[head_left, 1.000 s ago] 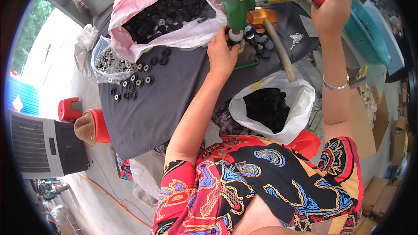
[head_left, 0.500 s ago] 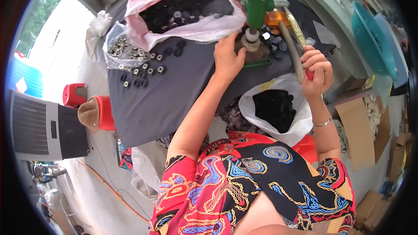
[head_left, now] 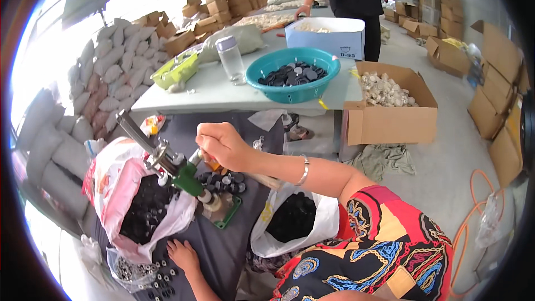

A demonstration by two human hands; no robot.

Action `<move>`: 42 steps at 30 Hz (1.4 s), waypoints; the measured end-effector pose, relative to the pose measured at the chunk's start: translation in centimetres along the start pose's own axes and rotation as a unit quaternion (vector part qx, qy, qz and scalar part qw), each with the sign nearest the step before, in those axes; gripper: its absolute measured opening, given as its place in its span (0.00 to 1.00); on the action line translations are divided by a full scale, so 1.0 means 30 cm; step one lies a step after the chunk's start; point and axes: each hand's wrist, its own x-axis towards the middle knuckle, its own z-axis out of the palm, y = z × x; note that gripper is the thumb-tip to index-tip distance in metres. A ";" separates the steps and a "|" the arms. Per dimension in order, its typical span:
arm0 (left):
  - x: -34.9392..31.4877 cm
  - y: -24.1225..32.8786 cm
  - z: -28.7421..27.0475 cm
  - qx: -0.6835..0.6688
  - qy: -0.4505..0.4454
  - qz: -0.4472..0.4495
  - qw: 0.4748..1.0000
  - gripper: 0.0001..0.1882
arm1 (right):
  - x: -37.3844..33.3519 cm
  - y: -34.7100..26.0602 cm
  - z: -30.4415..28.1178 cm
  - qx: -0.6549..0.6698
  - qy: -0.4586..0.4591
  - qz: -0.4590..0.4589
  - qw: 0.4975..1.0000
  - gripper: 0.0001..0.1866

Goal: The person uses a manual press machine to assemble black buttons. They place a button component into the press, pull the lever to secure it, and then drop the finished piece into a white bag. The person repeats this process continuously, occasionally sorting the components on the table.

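My right hand point(head_left: 223, 146) is closed in a fist around the lever of a green hand press point(head_left: 188, 179); the fingers cover the lever's end. The press has a silver head and stands on a green base point(head_left: 229, 213) on the dark cloth. My left hand point(head_left: 183, 256) lies low on the cloth with fingers stretched out, holding nothing visible. It is between a pink-lined sack point(head_left: 114, 200) of black round pieces and several small metal-centred rings point(head_left: 163, 283). Dark discs point(head_left: 225, 183) lie beside the press, near an orange-headed hammer point(head_left: 212, 164).
A white sack point(head_left: 329, 217) of black pieces sits close to my body. Beyond stands a pale table point(head_left: 189, 99) with a teal basin point(head_left: 287, 95) of dark discs and a clear bottle point(head_left: 231, 61). An open carton point(head_left: 395, 125) is at right. A person in black point(head_left: 354, 0) stands behind a blue-white box point(head_left: 329, 44).
The view has swung up and to the right, bringing the far table into sight. My left hand has left the press base for the cloth by the sack. My right hand stays closed on the lever.
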 end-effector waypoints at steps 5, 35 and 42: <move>-0.024 0.035 -0.020 -0.024 -0.016 -0.006 1.000 0.28 | 0.077 0.003 -0.012 0.034 -0.018 0.034 0.999 0.13; -0.122 -0.153 -0.017 0.031 -0.022 -0.090 0.995 0.37 | 0.095 0.015 0.011 0.075 0.010 0.009 0.997 0.14; -0.144 -0.130 -0.038 0.034 0.027 -0.079 0.996 0.36 | 0.092 0.009 0.010 0.066 0.011 0.009 0.998 0.14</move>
